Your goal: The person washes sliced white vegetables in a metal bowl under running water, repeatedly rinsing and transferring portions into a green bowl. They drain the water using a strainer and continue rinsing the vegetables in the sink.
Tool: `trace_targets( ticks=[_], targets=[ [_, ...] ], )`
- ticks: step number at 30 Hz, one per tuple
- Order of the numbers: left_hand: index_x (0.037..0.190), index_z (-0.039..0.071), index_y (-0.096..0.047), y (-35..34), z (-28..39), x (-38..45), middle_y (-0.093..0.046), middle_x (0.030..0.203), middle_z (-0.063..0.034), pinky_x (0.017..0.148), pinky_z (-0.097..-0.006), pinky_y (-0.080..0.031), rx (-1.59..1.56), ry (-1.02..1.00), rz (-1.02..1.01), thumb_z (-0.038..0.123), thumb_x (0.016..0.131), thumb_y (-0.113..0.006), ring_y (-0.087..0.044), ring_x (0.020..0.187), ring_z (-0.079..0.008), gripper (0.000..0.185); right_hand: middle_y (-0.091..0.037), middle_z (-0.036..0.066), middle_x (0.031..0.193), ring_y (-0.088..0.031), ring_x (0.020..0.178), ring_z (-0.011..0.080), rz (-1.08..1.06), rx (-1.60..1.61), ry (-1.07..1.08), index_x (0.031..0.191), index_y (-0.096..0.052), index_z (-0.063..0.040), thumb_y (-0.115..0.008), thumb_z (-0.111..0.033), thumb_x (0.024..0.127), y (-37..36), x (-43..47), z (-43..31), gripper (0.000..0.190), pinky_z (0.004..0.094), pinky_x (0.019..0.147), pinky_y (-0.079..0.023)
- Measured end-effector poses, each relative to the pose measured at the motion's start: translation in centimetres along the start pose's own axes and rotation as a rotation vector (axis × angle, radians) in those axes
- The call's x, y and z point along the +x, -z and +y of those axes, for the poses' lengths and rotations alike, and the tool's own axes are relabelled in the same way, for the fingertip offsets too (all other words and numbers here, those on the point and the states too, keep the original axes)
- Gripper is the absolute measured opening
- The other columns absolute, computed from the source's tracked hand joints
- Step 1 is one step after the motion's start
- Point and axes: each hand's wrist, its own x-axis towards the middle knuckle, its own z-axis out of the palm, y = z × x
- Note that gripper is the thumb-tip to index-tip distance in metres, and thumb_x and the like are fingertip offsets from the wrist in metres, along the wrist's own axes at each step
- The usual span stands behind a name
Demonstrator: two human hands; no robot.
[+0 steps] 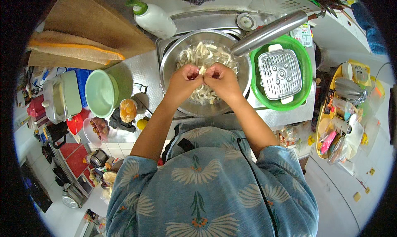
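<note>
My left hand [185, 83] and my right hand [222, 82] meet over a large stainless steel bowl [163, 68]. Thumbs and fingertips of both pinch one small pale strip [202, 70], possibly mushroom. Under them, a heap of similar whitish, curled strips [203, 52] lies in the bowl, seemingly in water. My fingers cover part of the heap. The bowl sits in a steel sink [198, 16]. A thick metal faucet spout [269, 32] slants down to the bowl's upper right rim.
Right of the bowl, a green plastic basket [256, 91] holds a slotted metal drainer tray [279, 74]. A white pump bottle [155, 21] stands at the upper left. On the left counter are a pale green tub [100, 92], a cup of orange food [128, 109] and a yellow fruit [142, 124].
</note>
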Motion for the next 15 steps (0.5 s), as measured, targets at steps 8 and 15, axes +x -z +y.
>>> trace_targets(
  ticks=[8,15],
  targets=[
    [0.099,-0.001,-0.057,0.2,-0.5,0.1,-0.061,0.09,-0.0056,0.075,-0.027,-0.051,-0.274,0.16,0.016,0.007,0.083,-0.059,-0.06,0.079,-0.0124,0.017,-0.064,0.011,0.074,-0.064,0.067,0.016,-0.044,0.416,-0.191,0.094,-0.056,0.004,-0.059,-0.002,0.084,0.8,-0.1,0.0,0.011,0.0263,0.055,-0.054],
    [0.093,0.002,-0.058,0.5,1.4,-0.8,-0.061,0.087,-0.0051,0.075,-0.027,-0.052,-0.368,0.185,-0.049,0.008,0.084,-0.063,-0.06,0.076,-0.013,0.012,-0.062,0.007,0.078,-0.063,0.069,0.0147,-0.143,0.465,-0.14,0.098,-0.055,0.0,-0.063,-0.006,0.086,1.9,-0.8,-1.3,0.016,0.0262,0.056,-0.053]
  ],
)
